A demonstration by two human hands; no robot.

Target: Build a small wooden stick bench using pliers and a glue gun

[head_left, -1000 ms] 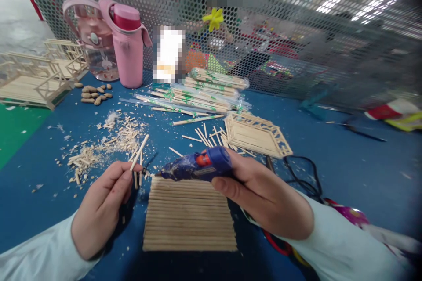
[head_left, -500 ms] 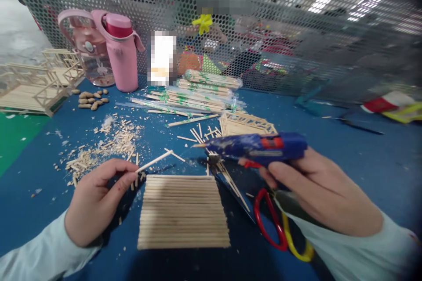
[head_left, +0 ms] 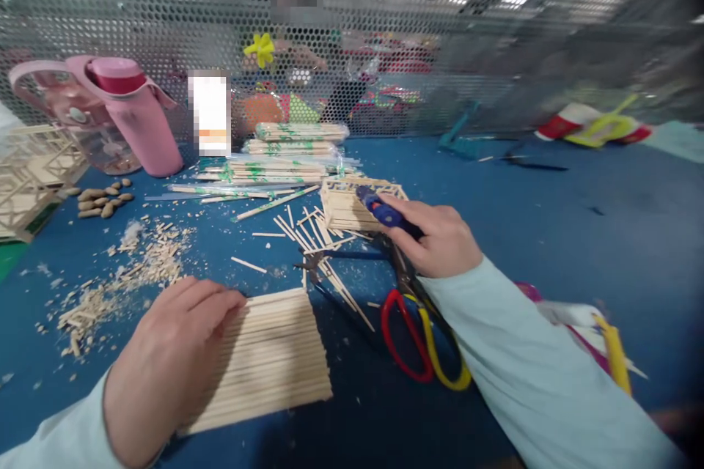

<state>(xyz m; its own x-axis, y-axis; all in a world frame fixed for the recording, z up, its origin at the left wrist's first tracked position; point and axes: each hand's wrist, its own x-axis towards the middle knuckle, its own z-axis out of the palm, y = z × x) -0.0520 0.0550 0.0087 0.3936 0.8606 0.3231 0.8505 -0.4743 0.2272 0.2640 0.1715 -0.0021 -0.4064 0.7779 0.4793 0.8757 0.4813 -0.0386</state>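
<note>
Left hand: the left hand lies palm down on the stick panel, fingers stretched out and close together, gripping nothing. It covers the panel's left part, with the fingertips at its far left corner.
Stick panel: it lies flat on the blue table, straight in front of the person. Its sticks sit side by side, and their long axis runs left to right, rising a little toward the right.
Right hand: the right hand is reached forward and closed around the blue glue gun.
Glue gun: its long axis slants from the fist away and to the left. The free end points at the small stick frame and sits over that frame's near right edge. Whether the tip touches the frame cannot be told.
Under the right arm: scissors with one red and one yellow handle lie on the table, just right of the panel.
Between panel and frame: loose sticks are scattered, crossing one another.
Far side: wrapped stick packets are stacked near a metal mesh screen.
Left side: a pink bottle, some nuts and a spread of wood chips.
</note>
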